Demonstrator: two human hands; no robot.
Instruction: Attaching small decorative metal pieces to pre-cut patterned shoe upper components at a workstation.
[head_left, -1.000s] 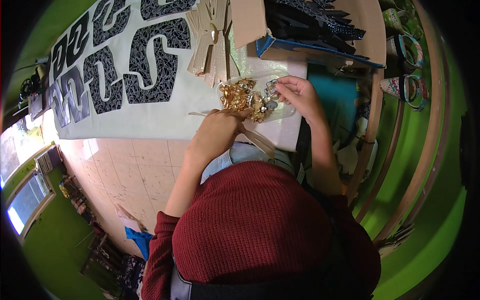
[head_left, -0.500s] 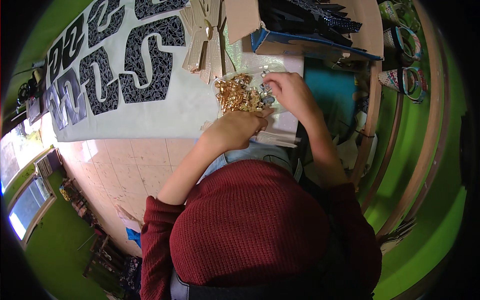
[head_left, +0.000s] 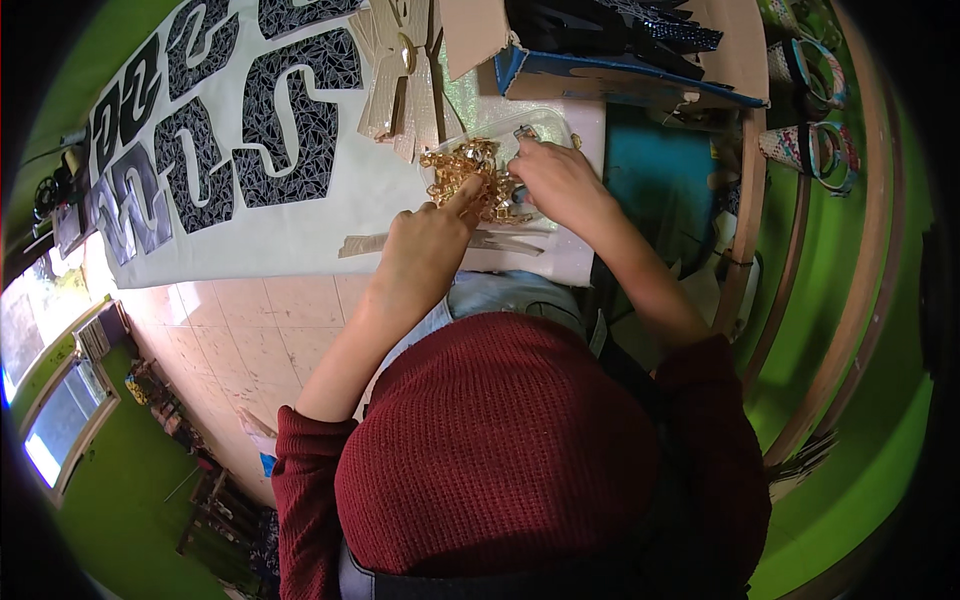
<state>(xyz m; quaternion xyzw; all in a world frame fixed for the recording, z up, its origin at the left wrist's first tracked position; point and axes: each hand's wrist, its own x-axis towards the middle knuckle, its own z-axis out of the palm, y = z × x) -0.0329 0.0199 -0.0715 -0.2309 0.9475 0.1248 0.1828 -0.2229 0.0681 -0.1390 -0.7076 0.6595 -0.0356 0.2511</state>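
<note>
A clear plastic container (head_left: 550, 124) stands near the right end of the white table, with a heap of shiny gold metal fittings (head_left: 462, 160) in it. My left hand (head_left: 425, 245) reaches into the heap from the front, its index finger stretched out and touching the fittings. Inside the container's right part, my right hand (head_left: 565, 185) has its fingertips drawn together beside a small silvery piece. Whatever sits between those fingertips is too small to make out. Beige strips (head_left: 505, 242) lie along the table's front edge, just before the container.
Black patterned cut-out pieces (head_left: 290, 120) lie flat on the white table (head_left: 290, 245) to the left. Beige strips fastened in a bundle (head_left: 400, 85) lie behind the container. A cardboard box (head_left: 620, 90) of black strips stands at the back right. A wooden rail (head_left: 745, 200) runs along the right.
My left hand has moved left and away from my right hand, its finger now on the gold fittings. My right hand has shifted slightly left and down. More of the front beige strips shows.
</note>
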